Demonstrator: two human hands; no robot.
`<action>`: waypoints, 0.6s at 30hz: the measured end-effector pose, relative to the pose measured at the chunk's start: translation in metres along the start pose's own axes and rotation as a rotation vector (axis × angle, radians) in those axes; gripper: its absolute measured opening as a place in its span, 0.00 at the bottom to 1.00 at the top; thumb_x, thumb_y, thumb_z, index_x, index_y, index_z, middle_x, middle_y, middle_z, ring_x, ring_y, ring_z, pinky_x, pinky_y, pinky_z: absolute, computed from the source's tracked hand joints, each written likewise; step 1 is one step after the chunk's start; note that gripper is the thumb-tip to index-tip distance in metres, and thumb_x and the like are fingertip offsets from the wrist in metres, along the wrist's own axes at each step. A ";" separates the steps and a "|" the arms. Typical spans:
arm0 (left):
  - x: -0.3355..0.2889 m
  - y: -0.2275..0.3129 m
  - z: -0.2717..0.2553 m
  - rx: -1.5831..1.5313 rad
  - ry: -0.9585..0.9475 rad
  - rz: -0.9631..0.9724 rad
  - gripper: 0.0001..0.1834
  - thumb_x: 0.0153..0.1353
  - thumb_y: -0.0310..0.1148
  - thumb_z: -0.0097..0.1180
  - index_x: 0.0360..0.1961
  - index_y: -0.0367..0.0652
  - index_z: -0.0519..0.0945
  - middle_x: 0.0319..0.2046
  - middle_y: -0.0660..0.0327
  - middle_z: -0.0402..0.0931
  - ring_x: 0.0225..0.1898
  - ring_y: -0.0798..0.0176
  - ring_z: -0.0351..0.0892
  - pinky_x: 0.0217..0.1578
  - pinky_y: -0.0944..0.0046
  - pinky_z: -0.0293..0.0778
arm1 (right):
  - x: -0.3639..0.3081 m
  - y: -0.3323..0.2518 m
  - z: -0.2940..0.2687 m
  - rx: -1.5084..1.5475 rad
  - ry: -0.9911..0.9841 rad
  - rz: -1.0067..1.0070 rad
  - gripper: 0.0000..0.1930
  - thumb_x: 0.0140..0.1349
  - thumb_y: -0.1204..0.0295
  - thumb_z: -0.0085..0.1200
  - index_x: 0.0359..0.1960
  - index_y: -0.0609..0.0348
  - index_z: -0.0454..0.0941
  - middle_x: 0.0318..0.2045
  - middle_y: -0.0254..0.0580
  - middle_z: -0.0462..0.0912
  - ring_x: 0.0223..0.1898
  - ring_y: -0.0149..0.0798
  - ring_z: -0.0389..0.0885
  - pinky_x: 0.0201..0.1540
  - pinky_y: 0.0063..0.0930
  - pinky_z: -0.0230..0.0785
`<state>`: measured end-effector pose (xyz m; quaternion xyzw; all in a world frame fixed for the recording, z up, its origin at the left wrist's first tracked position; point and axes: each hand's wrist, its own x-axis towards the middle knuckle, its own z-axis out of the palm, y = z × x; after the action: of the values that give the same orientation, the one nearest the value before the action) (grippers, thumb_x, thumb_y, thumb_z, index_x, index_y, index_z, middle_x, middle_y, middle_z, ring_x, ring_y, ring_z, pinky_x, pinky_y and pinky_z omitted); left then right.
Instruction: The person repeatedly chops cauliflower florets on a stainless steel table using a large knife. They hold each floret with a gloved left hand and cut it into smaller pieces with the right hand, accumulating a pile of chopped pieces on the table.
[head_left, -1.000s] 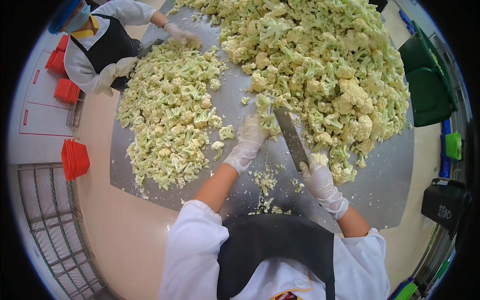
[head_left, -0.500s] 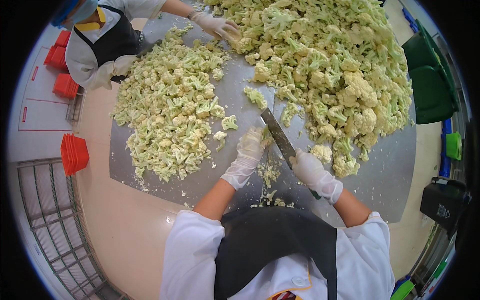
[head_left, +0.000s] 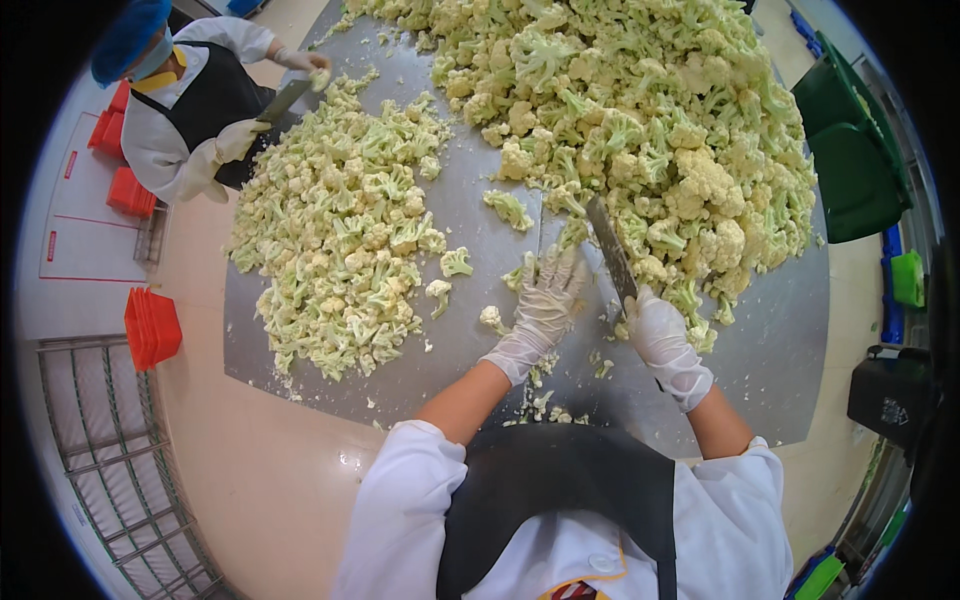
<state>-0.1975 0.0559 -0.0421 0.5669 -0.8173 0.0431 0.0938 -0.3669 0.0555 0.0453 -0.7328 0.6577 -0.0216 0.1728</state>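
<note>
My right hand (head_left: 668, 345), in a white glove, is closed around the handle of a broad-bladed knife (head_left: 612, 250). The blade slants away to the upper left, beside the edge of a large heap of cauliflower (head_left: 650, 130). Gloved too, my left hand (head_left: 548, 300) reaches forward over the metal table (head_left: 330, 385) with its fingers stretched out. A pale green floret (head_left: 516, 277) lies by those fingers, and a small floret (head_left: 492, 318) sits left of the wrist. Further left spreads a pile of smaller cut florets (head_left: 340, 220), with a loose floret (head_left: 455, 262) at its edge.
Across the table at far left, a co-worker (head_left: 205, 95) holds a knife (head_left: 284, 100) in one gloved hand and a cauliflower piece in the other. Red bins (head_left: 152, 328) and a wire rack (head_left: 130, 470) stand left; a green bin (head_left: 855, 165) and black bin (head_left: 890, 398) right.
My left hand has opened and moved forward and right. My right hand has shifted the knife rightward. The co-worker's hand has drawn back from the heap to the knife with a cauliflower piece.
</note>
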 end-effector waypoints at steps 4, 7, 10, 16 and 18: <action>-0.021 -0.037 0.004 0.082 -0.276 -0.057 0.18 0.53 0.27 0.41 0.47 0.50 0.68 0.59 0.58 0.52 0.63 0.54 0.40 0.58 0.44 0.29 | -0.009 -0.003 -0.001 -0.043 -0.145 -0.111 0.12 0.55 0.65 0.43 0.28 0.63 0.67 0.15 0.52 0.74 0.20 0.53 0.75 0.24 0.42 0.67; -0.050 -0.087 -0.015 0.215 -0.042 -0.167 0.21 0.50 0.32 0.46 0.49 0.49 0.66 0.55 0.58 0.57 0.59 0.52 0.49 0.56 0.39 0.37 | -0.020 -0.011 0.002 0.015 -0.234 -0.171 0.12 0.56 0.64 0.42 0.27 0.62 0.68 0.14 0.52 0.74 0.20 0.53 0.75 0.25 0.43 0.67; -0.056 -0.111 -0.030 0.067 0.141 -0.237 0.20 0.49 0.32 0.47 0.47 0.49 0.68 0.51 0.59 0.62 0.54 0.52 0.56 0.54 0.43 0.46 | -0.018 -0.017 0.006 0.082 -0.204 -0.148 0.12 0.56 0.64 0.42 0.26 0.61 0.67 0.13 0.52 0.73 0.19 0.53 0.74 0.23 0.43 0.66; -0.011 -0.090 -0.021 -0.212 0.211 -0.231 0.23 0.43 0.24 0.52 0.45 0.43 0.67 0.46 0.51 0.63 0.47 0.51 0.63 0.48 0.56 0.60 | -0.012 -0.024 0.002 0.083 -0.081 -0.181 0.11 0.55 0.65 0.44 0.25 0.60 0.66 0.11 0.50 0.72 0.17 0.51 0.73 0.20 0.42 0.65; -0.010 -0.087 -0.017 -0.599 0.220 -0.428 0.23 0.42 0.23 0.54 0.44 0.42 0.67 0.44 0.51 0.63 0.45 0.50 0.63 0.47 0.57 0.61 | -0.014 -0.029 0.003 0.085 -0.102 -0.197 0.11 0.56 0.65 0.44 0.25 0.60 0.66 0.11 0.50 0.72 0.16 0.52 0.73 0.20 0.42 0.64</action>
<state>-0.1113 0.0370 -0.0301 0.6644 -0.6417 -0.1578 0.3492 -0.3406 0.0720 0.0538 -0.7860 0.5715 -0.0292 0.2339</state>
